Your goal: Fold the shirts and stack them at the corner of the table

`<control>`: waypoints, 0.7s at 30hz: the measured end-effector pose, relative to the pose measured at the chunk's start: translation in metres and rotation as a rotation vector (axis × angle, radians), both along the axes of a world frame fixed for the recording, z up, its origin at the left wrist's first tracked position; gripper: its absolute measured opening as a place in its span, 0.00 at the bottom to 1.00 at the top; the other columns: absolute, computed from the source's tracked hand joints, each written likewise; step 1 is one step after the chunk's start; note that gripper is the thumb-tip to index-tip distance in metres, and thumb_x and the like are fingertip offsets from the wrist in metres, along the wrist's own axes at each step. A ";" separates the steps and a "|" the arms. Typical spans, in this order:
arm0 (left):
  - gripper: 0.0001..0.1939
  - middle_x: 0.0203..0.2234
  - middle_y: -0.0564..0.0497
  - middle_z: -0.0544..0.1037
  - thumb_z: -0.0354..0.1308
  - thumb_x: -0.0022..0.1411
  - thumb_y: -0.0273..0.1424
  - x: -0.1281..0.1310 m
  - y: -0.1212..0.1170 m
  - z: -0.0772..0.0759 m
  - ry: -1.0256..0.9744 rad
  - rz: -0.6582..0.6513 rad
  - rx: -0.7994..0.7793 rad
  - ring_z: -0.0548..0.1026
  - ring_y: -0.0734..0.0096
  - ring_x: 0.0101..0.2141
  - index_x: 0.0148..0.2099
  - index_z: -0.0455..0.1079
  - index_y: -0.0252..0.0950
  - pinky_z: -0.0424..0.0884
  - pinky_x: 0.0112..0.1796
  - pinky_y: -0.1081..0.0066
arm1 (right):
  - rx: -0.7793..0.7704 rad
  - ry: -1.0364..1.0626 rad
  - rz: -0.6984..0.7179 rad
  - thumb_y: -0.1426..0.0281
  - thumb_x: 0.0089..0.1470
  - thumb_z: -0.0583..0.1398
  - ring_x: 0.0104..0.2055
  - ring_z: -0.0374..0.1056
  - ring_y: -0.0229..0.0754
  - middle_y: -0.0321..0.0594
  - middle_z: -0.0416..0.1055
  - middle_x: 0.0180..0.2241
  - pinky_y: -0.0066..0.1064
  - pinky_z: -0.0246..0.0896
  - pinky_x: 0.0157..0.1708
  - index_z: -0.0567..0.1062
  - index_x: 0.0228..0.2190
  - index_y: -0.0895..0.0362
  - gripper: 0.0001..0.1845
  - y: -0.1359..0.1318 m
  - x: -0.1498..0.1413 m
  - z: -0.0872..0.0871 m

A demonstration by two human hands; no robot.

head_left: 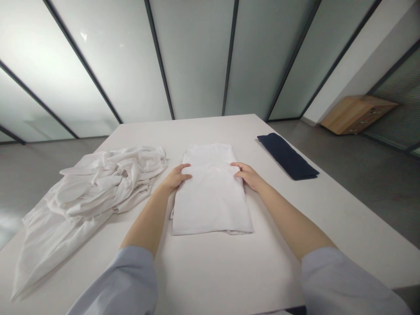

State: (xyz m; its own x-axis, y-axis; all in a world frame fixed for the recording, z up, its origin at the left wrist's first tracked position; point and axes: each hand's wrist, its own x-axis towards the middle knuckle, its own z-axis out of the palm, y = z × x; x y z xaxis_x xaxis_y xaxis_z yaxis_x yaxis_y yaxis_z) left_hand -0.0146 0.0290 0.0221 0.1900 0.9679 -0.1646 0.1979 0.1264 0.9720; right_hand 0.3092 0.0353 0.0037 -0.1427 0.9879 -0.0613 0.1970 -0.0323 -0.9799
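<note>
A white garment (210, 197), folded into a flat rectangle, lies in the middle of the table; its exact kind does not show. My left hand (175, 177) grips its left edge, with the thumb and index fingertip on the fabric and the other fingers hidden. Opposite it, my right hand (247, 175) holds the right edge in much the same way. Slight creases run across the cloth between my hands. At the near right corner the lower layers peek out a little.
To the left sits a rumpled heap of white fabric (108, 183), trailing toward the near left. A folded dark navy cloth (287, 155) lies near the right edge of the white table (226, 271). Frosted glass panels stand behind; a wooden cabinet (357, 113) is at the far right.
</note>
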 end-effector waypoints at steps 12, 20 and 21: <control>0.18 0.33 0.48 0.80 0.61 0.51 0.34 -0.006 0.010 0.001 0.607 0.053 0.312 0.76 0.61 0.34 0.45 0.78 0.33 0.71 0.38 0.68 | 0.344 -0.548 -0.023 0.79 0.46 0.57 0.46 0.70 0.47 0.46 0.75 0.44 0.38 0.62 0.50 0.78 0.43 0.58 0.21 0.008 -0.007 0.001; 0.16 0.50 0.41 0.75 0.58 0.56 0.40 -0.017 0.004 0.043 0.860 -0.072 0.649 0.70 0.53 0.53 0.40 0.78 0.34 0.64 0.55 0.59 | 0.659 -0.771 -0.043 0.75 0.49 0.59 0.46 0.67 0.48 0.45 0.73 0.43 0.37 0.62 0.46 0.79 0.35 0.55 0.12 0.007 0.009 0.034; 0.18 0.47 0.42 0.77 0.56 0.58 0.41 -0.019 0.005 0.051 0.860 -0.118 0.616 0.73 0.54 0.50 0.42 0.77 0.34 0.67 0.52 0.60 | 0.628 -0.773 -0.015 0.74 0.49 0.60 0.43 0.68 0.47 0.44 0.74 0.42 0.35 0.63 0.43 0.78 0.36 0.55 0.11 0.008 0.011 0.043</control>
